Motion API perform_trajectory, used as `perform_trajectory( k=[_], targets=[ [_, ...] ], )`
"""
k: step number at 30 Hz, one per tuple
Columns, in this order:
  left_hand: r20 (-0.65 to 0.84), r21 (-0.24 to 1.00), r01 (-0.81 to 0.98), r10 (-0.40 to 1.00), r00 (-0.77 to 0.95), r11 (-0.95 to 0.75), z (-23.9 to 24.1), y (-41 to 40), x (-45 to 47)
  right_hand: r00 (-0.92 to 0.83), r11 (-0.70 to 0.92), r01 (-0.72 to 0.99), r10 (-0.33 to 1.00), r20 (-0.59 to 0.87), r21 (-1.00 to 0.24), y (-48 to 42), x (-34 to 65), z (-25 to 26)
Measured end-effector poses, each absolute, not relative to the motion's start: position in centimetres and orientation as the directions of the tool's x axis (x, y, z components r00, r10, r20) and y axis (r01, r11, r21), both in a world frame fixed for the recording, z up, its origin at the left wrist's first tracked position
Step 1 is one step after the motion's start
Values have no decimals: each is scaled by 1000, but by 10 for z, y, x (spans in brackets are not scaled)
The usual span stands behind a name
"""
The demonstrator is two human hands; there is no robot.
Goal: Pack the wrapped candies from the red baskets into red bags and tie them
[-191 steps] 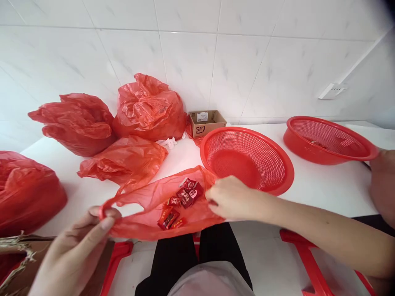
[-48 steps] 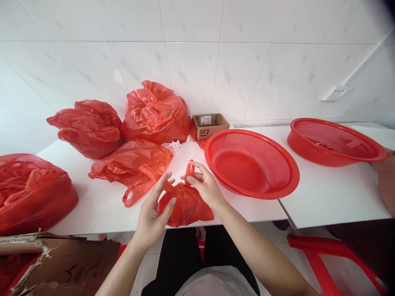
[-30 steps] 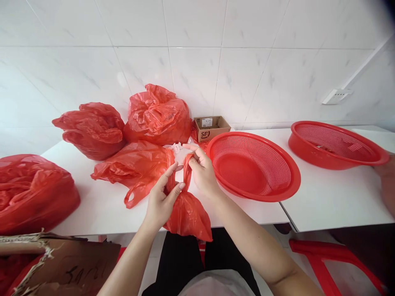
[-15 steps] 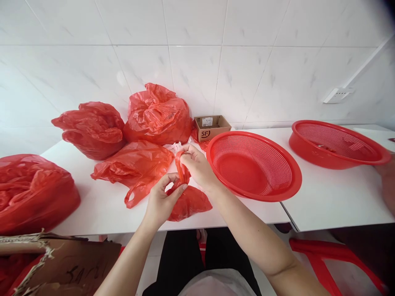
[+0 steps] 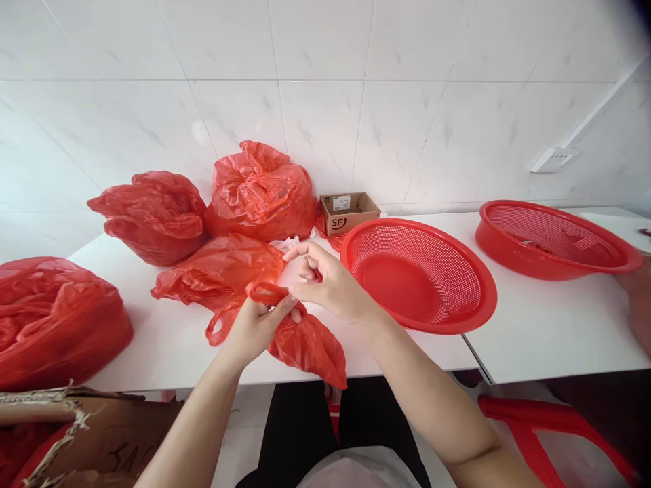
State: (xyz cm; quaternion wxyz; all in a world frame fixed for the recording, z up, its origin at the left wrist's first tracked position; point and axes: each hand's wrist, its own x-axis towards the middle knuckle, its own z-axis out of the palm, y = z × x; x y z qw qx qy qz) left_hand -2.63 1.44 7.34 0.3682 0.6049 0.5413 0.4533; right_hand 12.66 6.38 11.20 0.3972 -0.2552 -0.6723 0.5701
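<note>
A small red plastic bag (image 5: 305, 342) sits at the front edge of the white table (image 5: 167, 342), bulging with contents I cannot see. My left hand (image 5: 254, 324) pinches one twisted handle of the bag, pulled toward the left. My right hand (image 5: 325, 281) grips the other handle just above and to the right, fingers curled round it. Both hands are closed on the handles over the bag's mouth, between a flat red bag and the nearer red basket.
Several stuffed red bags (image 5: 262, 190) lie at the back left, and another red bag (image 5: 53, 322) is at far left. A small cardboard box (image 5: 349, 211) stands by the wall. Two red mesh baskets (image 5: 420, 271) (image 5: 554, 237) sit to the right. Another person's hand (image 5: 635, 305) shows at the right edge.
The bag lay open with wrapped sweets showing; now its mouth is gathered. In the last half second my hands crossed the handles and pulled them apart sideways.
</note>
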Motion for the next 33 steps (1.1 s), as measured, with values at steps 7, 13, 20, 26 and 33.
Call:
perform_trajectory(
  k=[7,13,20,26,33],
  targets=[
    [154,966,205,988,29,-157,76,10,-45,-399,112,-219,896,193,-969,36,140,89],
    [189,955,235,982,-4,-183,80,8,-42,-430,78,-141,893,132,-987,39,148,70],
    [209,927,316,978,11,-202,63,14,-29,-360,-12,-313,927,107,-950,56,137,74],
    [198,893,401,979,54,-203,61,13,-28,-381,-97,-410,921,74,-907,67,124,81],
    [71,964,251,993,100,-94,66,17,-23,-409,-93,-412,908,93,-906,65,120,84]
  ],
)
